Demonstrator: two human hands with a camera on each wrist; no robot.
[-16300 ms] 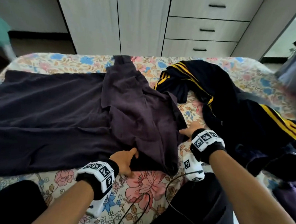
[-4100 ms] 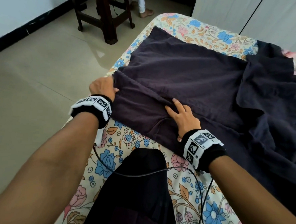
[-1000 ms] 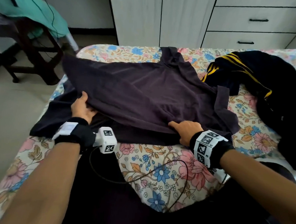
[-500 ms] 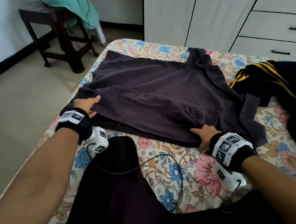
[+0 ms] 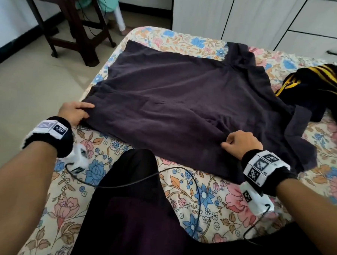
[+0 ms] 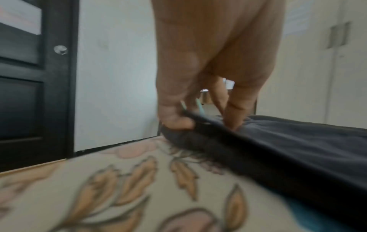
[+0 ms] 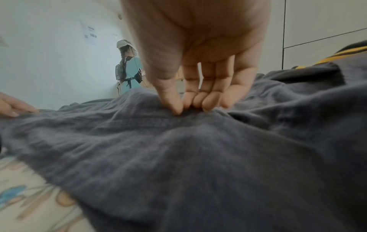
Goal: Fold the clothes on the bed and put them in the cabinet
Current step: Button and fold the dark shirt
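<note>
A dark purple garment [image 5: 184, 101] lies folded over on the floral bed [image 5: 189, 196]. My left hand [image 5: 76, 111] pinches its left corner between thumb and fingers; the left wrist view shows the garment's edge [image 6: 198, 124] held just above the sheet. My right hand [image 5: 239, 142] pinches a fold near the front edge, thumb and fingertips [image 7: 208, 105] pressed together on the cloth [image 7: 198, 149]. A black garment with yellow stripes [image 5: 322, 86] lies heaped at the right. White cabinet doors [image 5: 218, 13] and drawers [image 5: 325, 28] stand behind the bed.
A dark wooden stool [image 5: 71, 24] with teal cloth on it stands on the floor at the left. Cables [image 5: 141, 180] trail across the sheet near my knee [image 5: 130, 213]. A dark door [image 6: 29, 78] is in the left wrist view. A person in teal [image 7: 129, 70] stands by the far wall.
The upper layer, lifted a second ago, now lies flatter on the bed. Both hands have gone from resting on the cloth to pinching it at its front edge.
</note>
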